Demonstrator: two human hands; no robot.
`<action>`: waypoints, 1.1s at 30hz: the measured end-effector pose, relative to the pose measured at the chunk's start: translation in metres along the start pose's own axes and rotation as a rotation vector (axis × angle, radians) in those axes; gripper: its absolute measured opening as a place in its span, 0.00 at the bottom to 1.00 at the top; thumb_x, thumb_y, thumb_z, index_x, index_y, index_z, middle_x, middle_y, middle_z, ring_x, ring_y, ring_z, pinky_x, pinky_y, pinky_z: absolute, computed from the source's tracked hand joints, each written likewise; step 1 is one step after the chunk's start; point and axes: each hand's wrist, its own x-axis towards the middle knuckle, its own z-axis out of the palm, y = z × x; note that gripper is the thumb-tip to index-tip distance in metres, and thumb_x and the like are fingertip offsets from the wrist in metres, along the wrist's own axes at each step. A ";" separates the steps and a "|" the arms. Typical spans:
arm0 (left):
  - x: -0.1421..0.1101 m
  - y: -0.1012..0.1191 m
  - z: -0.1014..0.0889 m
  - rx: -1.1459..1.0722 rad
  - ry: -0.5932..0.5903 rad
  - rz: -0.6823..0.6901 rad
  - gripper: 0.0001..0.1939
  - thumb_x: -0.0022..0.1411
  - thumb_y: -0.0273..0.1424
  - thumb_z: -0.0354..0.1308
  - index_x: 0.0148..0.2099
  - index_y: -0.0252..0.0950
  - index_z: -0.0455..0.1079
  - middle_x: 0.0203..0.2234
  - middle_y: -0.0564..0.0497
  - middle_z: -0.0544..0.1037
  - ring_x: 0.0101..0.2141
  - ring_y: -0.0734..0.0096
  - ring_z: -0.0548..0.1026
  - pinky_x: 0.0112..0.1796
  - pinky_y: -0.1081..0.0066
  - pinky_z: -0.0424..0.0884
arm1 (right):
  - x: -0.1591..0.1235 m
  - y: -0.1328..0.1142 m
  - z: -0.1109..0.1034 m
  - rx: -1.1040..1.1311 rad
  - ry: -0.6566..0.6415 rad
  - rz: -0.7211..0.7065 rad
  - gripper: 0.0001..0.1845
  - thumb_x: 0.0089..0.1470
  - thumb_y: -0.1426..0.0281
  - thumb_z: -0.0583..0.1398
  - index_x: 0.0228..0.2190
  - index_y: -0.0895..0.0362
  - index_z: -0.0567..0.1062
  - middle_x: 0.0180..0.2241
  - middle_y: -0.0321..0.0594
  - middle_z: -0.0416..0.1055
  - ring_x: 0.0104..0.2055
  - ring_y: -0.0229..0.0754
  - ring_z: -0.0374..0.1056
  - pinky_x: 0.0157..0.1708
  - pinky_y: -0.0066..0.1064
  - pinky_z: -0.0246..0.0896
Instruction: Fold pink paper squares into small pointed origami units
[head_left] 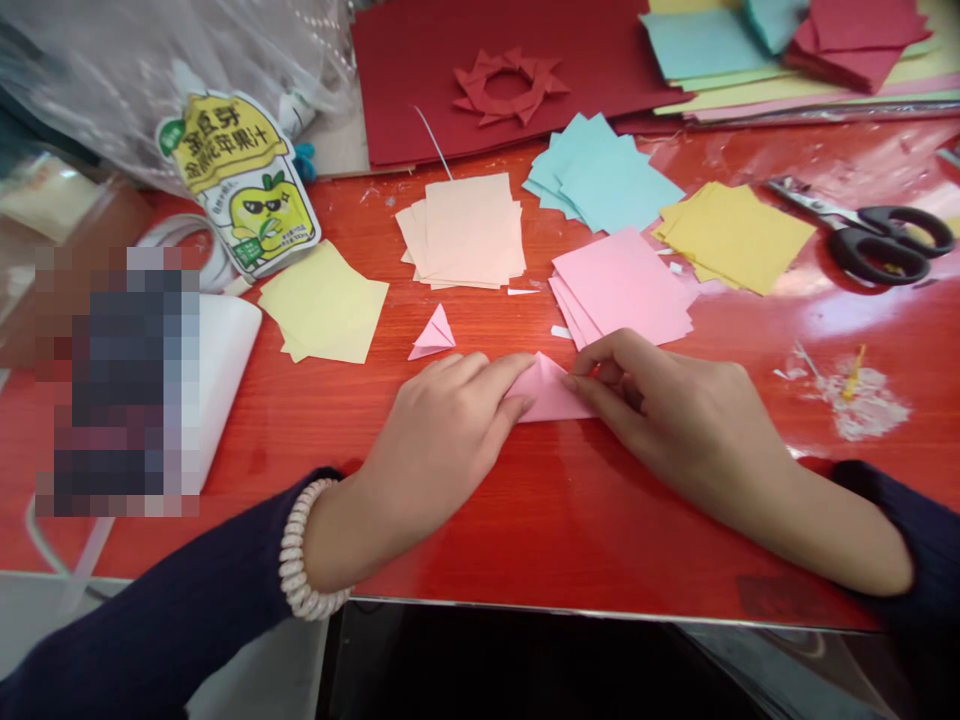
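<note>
A pink paper piece [549, 392], folded into a triangle shape, lies on the red table [540, 520] between my hands. My left hand [442, 430] presses its left part flat, fingers together on the paper. My right hand [660, 410] pinches the right edge of the same piece with bent fingers. A small finished pink folded triangle [433, 335] lies just beyond my left hand.
Stacks of paper squares lie behind: pale yellow [326, 305], peach [465, 230], pink [622, 285], light blue [596, 175], yellow [731, 235]. Black scissors [874, 235] sit far right. A juice pouch [240, 180], a dark red paper star [510, 85] and paper scraps [855, 395] are nearby.
</note>
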 end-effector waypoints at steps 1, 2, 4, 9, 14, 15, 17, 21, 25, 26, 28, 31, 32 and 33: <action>0.000 0.000 0.000 -0.003 -0.001 -0.003 0.14 0.67 0.33 0.50 0.52 0.38 0.68 0.32 0.53 0.75 0.32 0.73 0.71 0.33 0.73 0.63 | 0.000 0.000 0.000 0.002 -0.001 0.006 0.04 0.54 0.71 0.59 0.32 0.60 0.71 0.20 0.36 0.70 0.16 0.38 0.65 0.14 0.25 0.47; 0.000 0.000 0.000 -0.006 -0.005 -0.009 0.14 0.67 0.33 0.50 0.52 0.39 0.68 0.31 0.53 0.75 0.32 0.73 0.71 0.32 0.73 0.63 | 0.000 0.000 0.001 0.006 -0.002 0.015 0.04 0.54 0.71 0.59 0.32 0.60 0.71 0.20 0.36 0.70 0.16 0.38 0.65 0.14 0.25 0.47; 0.000 0.001 0.000 -0.008 -0.014 -0.021 0.14 0.67 0.34 0.50 0.52 0.39 0.69 0.31 0.53 0.75 0.32 0.73 0.71 0.32 0.73 0.63 | 0.000 0.000 0.001 0.030 -0.007 0.038 0.04 0.54 0.71 0.59 0.32 0.60 0.71 0.20 0.36 0.70 0.17 0.39 0.65 0.15 0.26 0.47; 0.002 0.000 0.000 -0.006 0.001 -0.017 0.13 0.66 0.33 0.51 0.52 0.39 0.69 0.31 0.53 0.76 0.30 0.74 0.71 0.30 0.74 0.62 | 0.002 0.004 -0.005 0.259 -0.091 0.131 0.10 0.58 0.64 0.57 0.36 0.58 0.71 0.24 0.36 0.72 0.20 0.36 0.66 0.20 0.26 0.54; 0.003 -0.002 0.003 -0.007 0.027 -0.006 0.15 0.64 0.31 0.54 0.53 0.33 0.67 0.30 0.52 0.76 0.28 0.74 0.71 0.31 0.73 0.63 | 0.002 0.011 -0.014 0.441 -0.288 0.258 0.13 0.55 0.60 0.60 0.40 0.52 0.70 0.22 0.31 0.71 0.20 0.36 0.66 0.20 0.26 0.55; 0.003 -0.002 0.004 -0.002 0.028 -0.006 0.16 0.64 0.31 0.54 0.53 0.32 0.66 0.31 0.52 0.76 0.29 0.74 0.71 0.31 0.73 0.63 | 0.002 0.011 -0.015 0.451 -0.314 0.266 0.11 0.55 0.61 0.60 0.40 0.51 0.71 0.21 0.30 0.70 0.20 0.36 0.66 0.20 0.26 0.55; 0.003 -0.002 0.006 0.021 0.032 -0.005 0.16 0.65 0.32 0.53 0.54 0.32 0.65 0.31 0.51 0.76 0.30 0.73 0.71 0.32 0.72 0.64 | 0.001 0.011 -0.017 0.479 -0.336 0.262 0.10 0.56 0.64 0.59 0.40 0.52 0.71 0.21 0.30 0.70 0.20 0.35 0.66 0.20 0.26 0.56; 0.006 0.000 0.008 0.036 0.014 -0.026 0.17 0.65 0.36 0.52 0.53 0.34 0.64 0.31 0.51 0.75 0.30 0.72 0.71 0.32 0.71 0.63 | 0.000 0.008 -0.017 0.515 -0.267 0.148 0.07 0.57 0.68 0.57 0.38 0.57 0.72 0.21 0.32 0.68 0.20 0.34 0.64 0.21 0.26 0.57; 0.012 0.001 0.005 -0.039 -0.058 -0.105 0.17 0.65 0.41 0.51 0.50 0.35 0.64 0.30 0.53 0.75 0.28 0.73 0.70 0.28 0.71 0.60 | -0.003 0.010 -0.015 0.450 -0.170 -0.137 0.06 0.56 0.76 0.56 0.37 0.61 0.71 0.24 0.35 0.67 0.22 0.33 0.62 0.23 0.25 0.58; 0.013 0.001 0.004 -0.065 -0.072 -0.120 0.17 0.64 0.42 0.52 0.48 0.36 0.65 0.30 0.53 0.75 0.28 0.73 0.70 0.28 0.71 0.60 | -0.004 0.011 -0.014 0.438 -0.153 -0.197 0.06 0.56 0.77 0.55 0.37 0.61 0.70 0.25 0.35 0.67 0.23 0.32 0.62 0.23 0.24 0.58; 0.015 0.000 0.004 -0.117 -0.079 -0.128 0.16 0.64 0.43 0.52 0.46 0.37 0.65 0.31 0.54 0.75 0.29 0.73 0.70 0.29 0.71 0.60 | -0.006 0.014 -0.012 0.423 -0.124 -0.283 0.06 0.57 0.79 0.54 0.37 0.60 0.69 0.27 0.36 0.67 0.24 0.32 0.63 0.24 0.24 0.58; 0.016 -0.002 0.004 -0.157 -0.043 -0.077 0.15 0.63 0.44 0.53 0.42 0.37 0.66 0.35 0.54 0.73 0.33 0.72 0.70 0.32 0.70 0.61 | -0.007 0.019 -0.010 0.413 -0.112 -0.378 0.07 0.59 0.79 0.53 0.37 0.58 0.67 0.30 0.37 0.68 0.28 0.33 0.65 0.26 0.24 0.59; 0.017 -0.002 0.003 -0.159 -0.038 -0.058 0.14 0.63 0.43 0.53 0.41 0.37 0.66 0.36 0.53 0.73 0.35 0.72 0.70 0.33 0.70 0.62 | -0.007 0.020 -0.009 0.413 -0.119 -0.404 0.07 0.59 0.79 0.52 0.38 0.57 0.66 0.31 0.37 0.68 0.29 0.34 0.66 0.27 0.25 0.60; 0.017 -0.002 0.002 -0.161 -0.042 -0.046 0.14 0.63 0.43 0.53 0.40 0.37 0.66 0.37 0.53 0.72 0.36 0.71 0.69 0.35 0.69 0.62 | -0.008 0.022 -0.009 0.413 -0.123 -0.425 0.07 0.60 0.78 0.52 0.38 0.56 0.66 0.31 0.38 0.68 0.29 0.35 0.66 0.28 0.25 0.60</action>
